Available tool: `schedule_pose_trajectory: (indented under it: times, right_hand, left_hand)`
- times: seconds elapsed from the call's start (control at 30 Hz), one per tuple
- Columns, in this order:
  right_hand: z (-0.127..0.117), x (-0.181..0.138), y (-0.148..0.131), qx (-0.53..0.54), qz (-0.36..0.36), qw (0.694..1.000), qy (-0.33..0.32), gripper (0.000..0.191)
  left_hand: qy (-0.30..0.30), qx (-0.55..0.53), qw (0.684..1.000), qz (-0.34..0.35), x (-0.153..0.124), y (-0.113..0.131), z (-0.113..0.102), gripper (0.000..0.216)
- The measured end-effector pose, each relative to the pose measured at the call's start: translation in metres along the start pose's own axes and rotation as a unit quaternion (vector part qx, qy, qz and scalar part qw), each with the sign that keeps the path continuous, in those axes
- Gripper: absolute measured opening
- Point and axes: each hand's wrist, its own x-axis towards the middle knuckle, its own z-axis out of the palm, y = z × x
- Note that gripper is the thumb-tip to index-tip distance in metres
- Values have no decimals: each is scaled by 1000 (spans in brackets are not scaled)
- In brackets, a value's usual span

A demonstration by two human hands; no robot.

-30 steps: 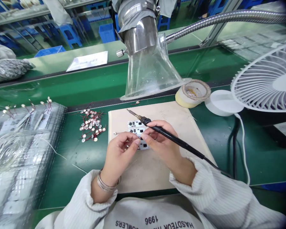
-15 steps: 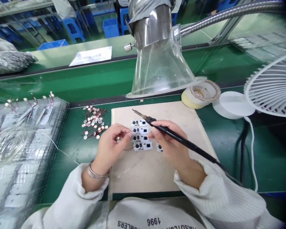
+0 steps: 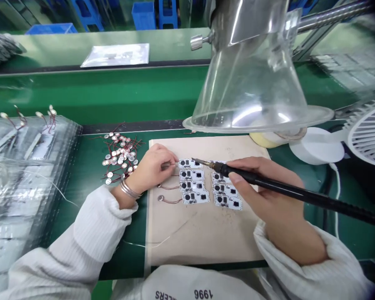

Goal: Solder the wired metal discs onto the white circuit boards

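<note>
My right hand (image 3: 268, 196) grips a black soldering iron (image 3: 284, 189) like a pen, its tip resting at the top of a strip of small white circuit boards (image 3: 192, 186) on a beige work mat (image 3: 203, 229). A second strip of boards (image 3: 226, 193) lies partly under that hand. My left hand (image 3: 153, 166) is pinched at the left end of the top board, holding a thin wire there. Two wired discs (image 3: 161, 198) trail left from the lower boards.
A pile of small metal discs with red leads (image 3: 120, 156) lies left of the mat. Clear plastic trays (image 3: 21, 166) stand at far left. A transparent fume hood (image 3: 253, 87) hangs over the mat's back edge, with a tape roll (image 3: 271, 138) and white fan (image 3: 367, 133) to the right.
The view has dipped closer. My left hand moved to the top board's left end, and the iron tip came down onto that board. Both board strips now lie uncovered on the mat.
</note>
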Motion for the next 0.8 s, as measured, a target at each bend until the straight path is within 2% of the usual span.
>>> schedule_pose_trajectory:
  times: [0.17,0.37,0.8]
  right_hand:
    - [15,9,-5,-9,-17,1000,-8,8]
    - [33,12,-5,25,-6,1000,-8,10]
    - [44,13,-2,-23,-5,999,-37,8]
  left_hand:
    - [6,0,999,-40,-1,0,3,12]
    - [-1,1,999,-42,1,2,4,14]
    - [-12,10,998,-53,2,1,6,14]
